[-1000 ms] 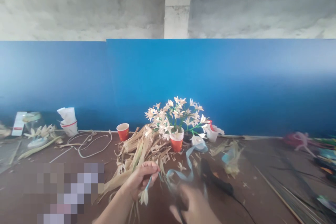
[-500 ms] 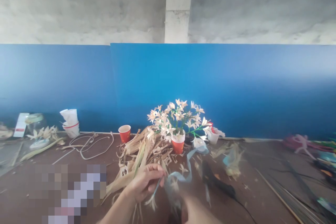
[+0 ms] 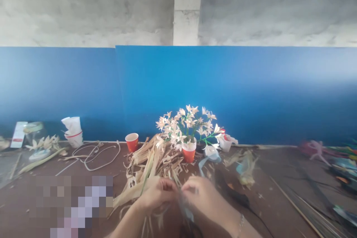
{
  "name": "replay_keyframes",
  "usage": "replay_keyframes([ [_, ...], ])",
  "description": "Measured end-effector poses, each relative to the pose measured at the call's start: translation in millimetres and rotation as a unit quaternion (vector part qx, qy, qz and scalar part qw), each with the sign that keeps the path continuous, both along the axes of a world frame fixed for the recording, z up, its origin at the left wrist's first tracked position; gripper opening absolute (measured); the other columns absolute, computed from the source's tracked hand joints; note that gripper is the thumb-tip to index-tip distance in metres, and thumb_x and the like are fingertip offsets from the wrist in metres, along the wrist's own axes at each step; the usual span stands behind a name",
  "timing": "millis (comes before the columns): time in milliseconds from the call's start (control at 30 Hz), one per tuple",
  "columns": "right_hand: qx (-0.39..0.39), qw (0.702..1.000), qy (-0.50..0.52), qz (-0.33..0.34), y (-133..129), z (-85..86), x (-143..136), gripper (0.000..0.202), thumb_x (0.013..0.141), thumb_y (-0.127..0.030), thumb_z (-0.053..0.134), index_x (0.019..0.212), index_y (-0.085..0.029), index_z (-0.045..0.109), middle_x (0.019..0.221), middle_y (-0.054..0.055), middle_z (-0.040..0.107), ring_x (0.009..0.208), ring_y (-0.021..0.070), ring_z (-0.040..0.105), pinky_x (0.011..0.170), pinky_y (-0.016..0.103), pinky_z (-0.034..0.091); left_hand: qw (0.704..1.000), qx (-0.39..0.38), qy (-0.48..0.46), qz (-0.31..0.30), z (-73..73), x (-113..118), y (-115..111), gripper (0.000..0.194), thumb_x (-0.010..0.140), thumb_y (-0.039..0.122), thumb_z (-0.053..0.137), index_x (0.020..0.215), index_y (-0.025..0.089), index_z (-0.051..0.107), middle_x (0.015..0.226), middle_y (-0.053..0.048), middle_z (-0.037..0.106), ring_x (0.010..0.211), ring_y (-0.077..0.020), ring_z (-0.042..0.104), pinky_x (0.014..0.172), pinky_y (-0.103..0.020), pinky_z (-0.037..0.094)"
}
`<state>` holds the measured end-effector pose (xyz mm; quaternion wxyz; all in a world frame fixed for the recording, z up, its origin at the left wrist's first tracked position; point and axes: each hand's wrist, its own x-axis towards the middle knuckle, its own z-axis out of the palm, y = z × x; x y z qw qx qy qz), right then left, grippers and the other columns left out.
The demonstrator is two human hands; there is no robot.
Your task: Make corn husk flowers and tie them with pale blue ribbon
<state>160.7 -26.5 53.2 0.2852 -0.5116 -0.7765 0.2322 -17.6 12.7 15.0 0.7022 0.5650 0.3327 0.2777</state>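
My left hand (image 3: 159, 194) is closed in a pinch near the table's front middle, with a blurred pale flower (image 3: 160, 218) hanging below its fingers. Close beside it, my right hand (image 3: 201, 198) is also closed, its fingertips almost meeting the left ones. A light blue ribbon (image 3: 203, 165) runs from a roll behind down toward my right hand, where it blurs. Both hands are in front of a pile of dry husks (image 3: 150, 156) and a red cup (image 3: 189, 151) holding white flowers (image 3: 178, 124) on green stems.
A second red cup (image 3: 132, 142), a white cable (image 3: 95, 156) and white cups (image 3: 74, 137) stand or lie at the back left. Right of my hands lies a black tool (image 3: 237, 195) with a cord. Thin sticks (image 3: 301, 208) lie further right.
My right hand has come up from the bottom edge to meet my left hand. The ribbon loop between them has dropped from view. The view has shifted slightly.
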Motion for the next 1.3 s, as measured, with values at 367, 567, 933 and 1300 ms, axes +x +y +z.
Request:
replay_keyframes([
  [367,0.083,0.986,-0.117,-0.086,-1,-10.1,-9,0.02,0.078,-0.014,0.047,0.07,-0.02,0.064,0.066,0.001,0.067,0.062,0.014,0.06,0.056,0.022,0.033,0.997,0.033,0.035,0.058,-1.1,11,-3,0.026,0.065,0.039,0.065,0.06,0.016,0.055,0.032,0.009,0.041,0.024,-0.0038,0.026,0.029,-0.019,0.013],
  [567,0.1,0.963,-0.176,-0.179,2,-32.3,-22,0.021,0.08,-0.01,0.045,0.067,-0.018,0.06,0.063,0.004,0.066,0.06,0.0164,0.062,0.052,0.024,0.029,0.95,0.191,0.136,0.208,-14.6,30,-10,0.019,0.071,0.028,0.054,0.055,0.018,0.053,0.039,0.006,0.044,0.037,-0.009,0.039,0.039,-0.02,0.026],
  [933,0.189,0.971,-0.119,-0.088,6,-43.6,-2,0.014,0.082,-0.012,0.046,0.076,-0.02,0.056,0.08,0.003,0.055,0.075,0.0174,0.055,0.065,0.027,0.04,0.932,0.243,0.172,0.207,-15.4,26,-6,0.013,0.066,0.016,0.048,0.066,0.016,0.061,0.054,0.002,0.054,0.054,-0.014,0.049,0.051,-0.023,0.035],
  [1300,-0.046,0.985,0.165,-0.023,11,-28.5,12,0.018,0.082,-0.026,0.048,0.068,-0.017,0.054,0.065,-0.003,0.05,0.064,0.012,0.047,0.06,0.022,0.036,0.976,0.176,0.07,0.111,-6.0,25,-15,0.009,0.066,0.016,0.053,0.064,0.014,0.061,0.055,0.002,0.056,0.052,-0.0109,0.048,0.052,-0.022,0.035],
])
